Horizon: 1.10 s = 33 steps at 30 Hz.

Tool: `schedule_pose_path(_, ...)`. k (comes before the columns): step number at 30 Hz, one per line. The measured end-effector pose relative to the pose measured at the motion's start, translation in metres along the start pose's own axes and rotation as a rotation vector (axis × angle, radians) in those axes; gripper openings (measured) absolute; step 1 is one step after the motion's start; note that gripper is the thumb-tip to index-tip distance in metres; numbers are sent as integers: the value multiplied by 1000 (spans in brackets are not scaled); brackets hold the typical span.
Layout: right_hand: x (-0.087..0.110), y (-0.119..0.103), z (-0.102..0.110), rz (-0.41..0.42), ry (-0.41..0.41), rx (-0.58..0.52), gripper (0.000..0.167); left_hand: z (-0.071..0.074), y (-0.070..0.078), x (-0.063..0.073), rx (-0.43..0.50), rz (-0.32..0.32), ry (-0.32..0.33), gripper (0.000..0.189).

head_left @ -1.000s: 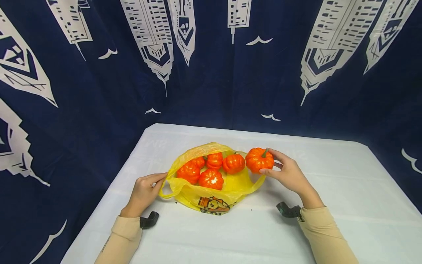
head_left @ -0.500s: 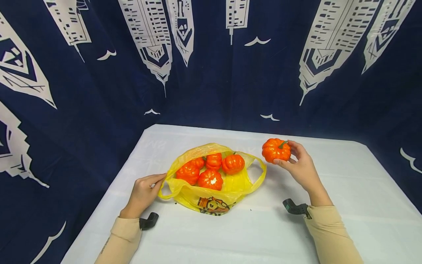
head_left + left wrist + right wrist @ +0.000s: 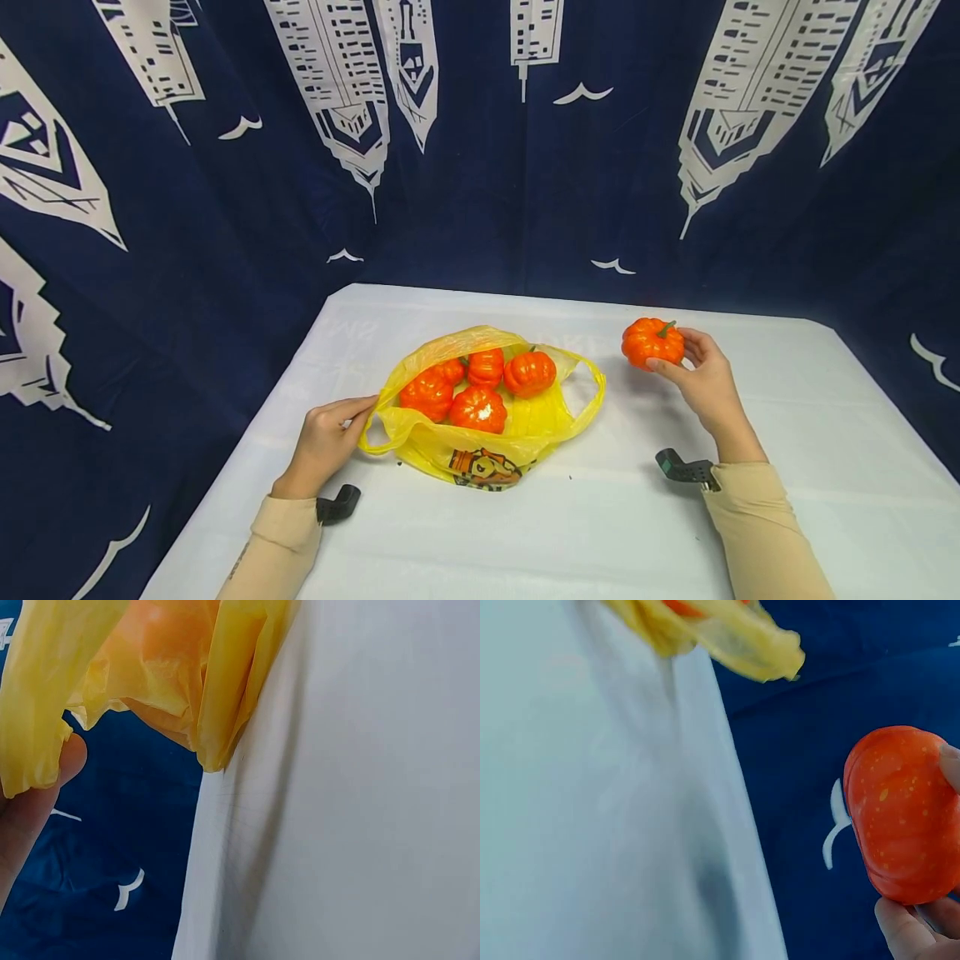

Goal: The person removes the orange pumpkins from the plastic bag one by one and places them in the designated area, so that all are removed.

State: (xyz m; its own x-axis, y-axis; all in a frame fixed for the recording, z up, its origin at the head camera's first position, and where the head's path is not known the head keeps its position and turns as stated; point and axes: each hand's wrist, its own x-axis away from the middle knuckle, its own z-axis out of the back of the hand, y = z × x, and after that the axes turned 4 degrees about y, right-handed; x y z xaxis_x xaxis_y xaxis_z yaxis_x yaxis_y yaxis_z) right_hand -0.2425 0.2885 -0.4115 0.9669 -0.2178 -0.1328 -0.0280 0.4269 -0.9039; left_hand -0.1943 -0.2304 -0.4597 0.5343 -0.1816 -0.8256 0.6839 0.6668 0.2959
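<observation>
My left hand [image 3: 326, 440] pinches the left handle of a yellow plastic bag [image 3: 427, 442], holding its mouth spread; in the left wrist view the thumb tip presses the bag's film [image 3: 34, 712]. Inside the bag several orange pumpkins [image 3: 478, 408] lie together. Right of the bag, my right hand [image 3: 707, 379] grips another orange pumpkin [image 3: 649, 342] with a green stem, fingers and thumb on its right side. In the right wrist view this pumpkin [image 3: 904, 814] shows yellow specks, and a shadow falls on the cloth below it.
A white cloth covers the table [image 3: 525, 542]. Behind it hangs a dark blue curtain [image 3: 480, 208] printed with white buildings and birds. A black wrist camera [image 3: 339, 504] sits at the left cuff, another camera [image 3: 682, 468] at the right.
My right hand has carried its pumpkin rightward, away from the bag's right handle, which now shows fully. My left hand and the bag have stayed nearly in place.
</observation>
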Motion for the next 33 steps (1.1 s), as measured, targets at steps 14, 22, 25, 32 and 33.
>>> schedule_pose_path(14,-6,27,1,-80,-3,-52,86,0,0,0,4,-6,2,32)
schedule_pose_path(22,-9,38,-3,-129,-15,-35,84,1,1,0,-7,-3,-5,31)
schedule_pose_path(25,-11,41,-4,-142,-6,-25,83,1,1,-1,-8,-5,-6,31)
schedule_pose_path(32,-13,46,-4,-167,3,-25,81,0,0,-1,-2,-2,-4,31)
schedule_pose_path(33,-13,47,-4,-169,1,-22,81,0,0,0,-1,-1,-4,31)
